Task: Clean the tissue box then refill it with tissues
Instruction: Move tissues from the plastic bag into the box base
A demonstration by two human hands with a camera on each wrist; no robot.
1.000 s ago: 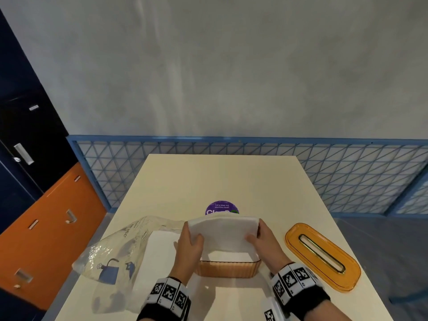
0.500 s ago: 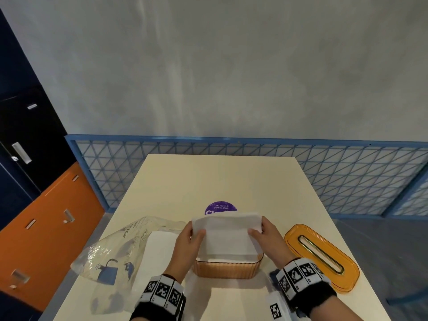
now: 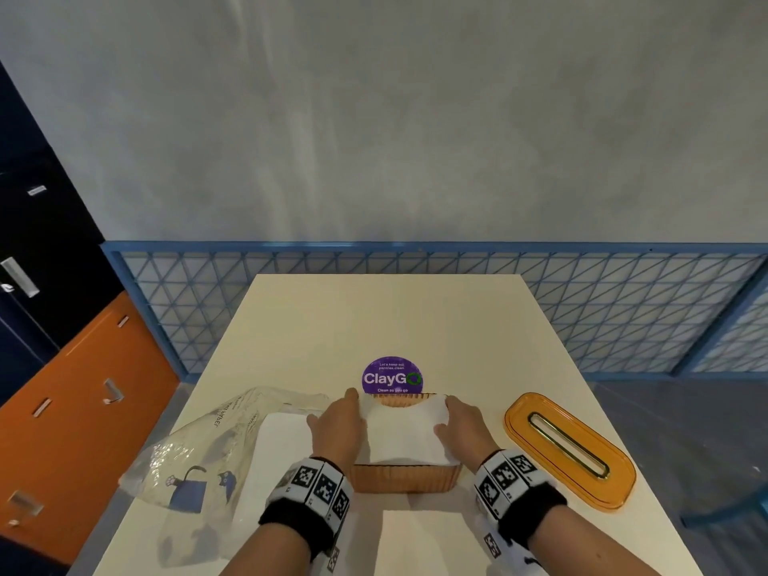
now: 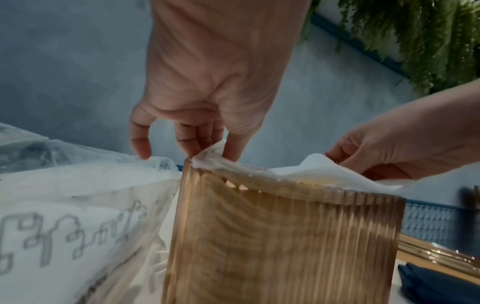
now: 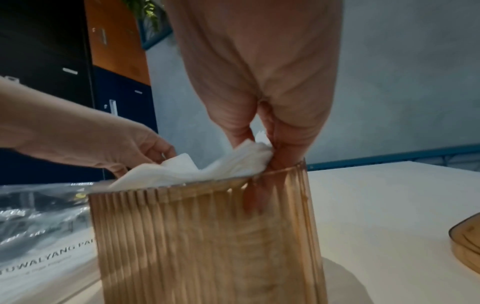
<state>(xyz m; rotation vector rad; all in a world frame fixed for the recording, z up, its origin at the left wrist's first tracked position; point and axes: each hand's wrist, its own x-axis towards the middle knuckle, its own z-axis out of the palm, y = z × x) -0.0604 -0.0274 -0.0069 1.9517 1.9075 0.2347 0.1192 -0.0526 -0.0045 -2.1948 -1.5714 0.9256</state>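
Box: amber ribbed tissue box [image 3: 405, 478] was seen upright on the table [image 3: 415, 318], open top up, long axis approx left-right.
Tissues: white stack [image 3: 405, 434] lay in the box mouth, partly sunk.
L hand [image 3: 338, 426]: left end was pinched.
R hand [image 3: 461, 426]: right end was pinched.
Step tip: ends should prob. be lowered evenly, corners tucked inside the walls.
Lid [image 3: 567, 449]: lay right of box, slot up.
Bag [image 3: 208, 459]: lay left of box.

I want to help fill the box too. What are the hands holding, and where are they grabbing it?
Both hold the white tissue stack over the amber box. The left hand pinches its left edge; the right hand pinches its right edge.
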